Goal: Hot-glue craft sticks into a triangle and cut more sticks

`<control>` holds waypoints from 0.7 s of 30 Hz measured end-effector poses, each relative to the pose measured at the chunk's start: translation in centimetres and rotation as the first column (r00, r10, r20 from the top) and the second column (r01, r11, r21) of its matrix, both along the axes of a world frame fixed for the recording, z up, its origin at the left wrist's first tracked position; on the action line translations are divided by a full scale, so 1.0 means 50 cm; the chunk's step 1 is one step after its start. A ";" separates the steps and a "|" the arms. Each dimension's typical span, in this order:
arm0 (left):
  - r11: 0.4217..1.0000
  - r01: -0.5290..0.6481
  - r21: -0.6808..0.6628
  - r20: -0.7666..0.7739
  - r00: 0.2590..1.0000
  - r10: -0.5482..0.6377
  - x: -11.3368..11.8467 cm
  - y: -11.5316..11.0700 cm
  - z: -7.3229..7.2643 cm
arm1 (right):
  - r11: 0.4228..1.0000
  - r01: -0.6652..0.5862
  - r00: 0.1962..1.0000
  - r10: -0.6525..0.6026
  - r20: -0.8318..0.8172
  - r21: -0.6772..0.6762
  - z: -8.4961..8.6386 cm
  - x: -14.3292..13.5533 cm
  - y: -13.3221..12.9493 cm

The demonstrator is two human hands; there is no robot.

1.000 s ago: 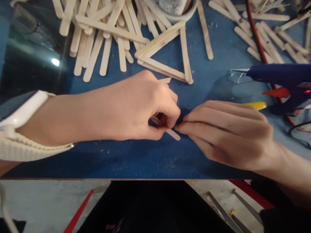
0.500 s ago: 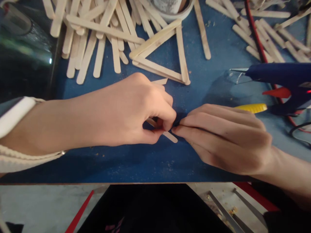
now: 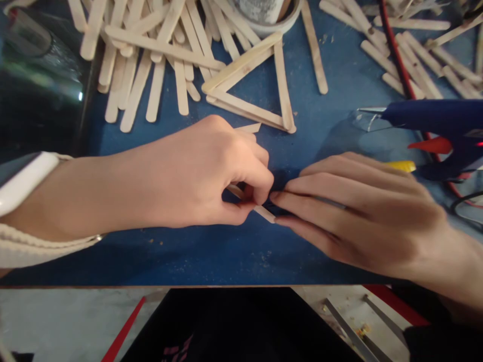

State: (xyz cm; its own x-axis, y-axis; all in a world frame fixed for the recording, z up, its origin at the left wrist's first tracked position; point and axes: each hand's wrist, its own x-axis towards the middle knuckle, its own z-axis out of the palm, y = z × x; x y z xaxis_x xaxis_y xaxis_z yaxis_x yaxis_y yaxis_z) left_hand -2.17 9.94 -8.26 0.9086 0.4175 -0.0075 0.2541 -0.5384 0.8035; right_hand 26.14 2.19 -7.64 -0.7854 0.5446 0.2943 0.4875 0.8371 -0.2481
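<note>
My left hand is closed in a pinch around a wooden craft stick, held low over the blue tabletop. Most of the stick is hidden behind its fingers; a short end pokes out toward the right. My right hand has its fingers stretched out, with a gap between thumb and forefinger. Its thumb tip meets the stick's protruding end. Beyond my left knuckles lies another stick piece with a slanted end. Behind that rests a triangle of joined craft sticks.
A heap of craft sticks spreads across the back left, beside a dark glossy surface. A blue glue gun lies at right near a red cable. Partly behind my right hand is a yellow object. A round container stands at the back.
My right hand has shifted slightly right, and its thumb and forefinger have parted. The stick's visible end looked rounded before; now it appears straight-edged against the thumb. My left hand stays in place.
</note>
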 end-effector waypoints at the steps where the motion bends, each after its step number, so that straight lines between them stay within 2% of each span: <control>1: 1.000 0.003 0.000 -0.020 1.000 -0.003 0.002 0.000 0.002 | 1.000 -0.016 1.000 0.015 0.022 0.016 0.002 0.008 0.006; 5: 1.000 0.005 0.012 -0.018 1.000 -0.005 0.000 0.000 0.003 | 0.998 -0.054 0.998 0.055 -0.010 0.017 0.001 0.027 0.027; 10: 1.000 0.004 -0.017 0.012 1.000 -0.004 -0.007 -0.001 -0.008 | 0.999 -0.021 1.000 0.021 -0.007 -0.039 0.002 0.023 0.026; 15: 1.000 0.014 -0.016 0.041 0.999 -0.014 -0.008 -0.001 -0.007 | 0.996 0.019 0.998 -0.024 -0.053 -0.093 0.004 0.026 0.017; 21: 0.999 0.007 -0.050 -0.005 1.000 -0.007 -0.001 0.000 0.005 | 0.999 -0.001 1.000 0.000 -0.008 -0.039 0.001 0.028 0.019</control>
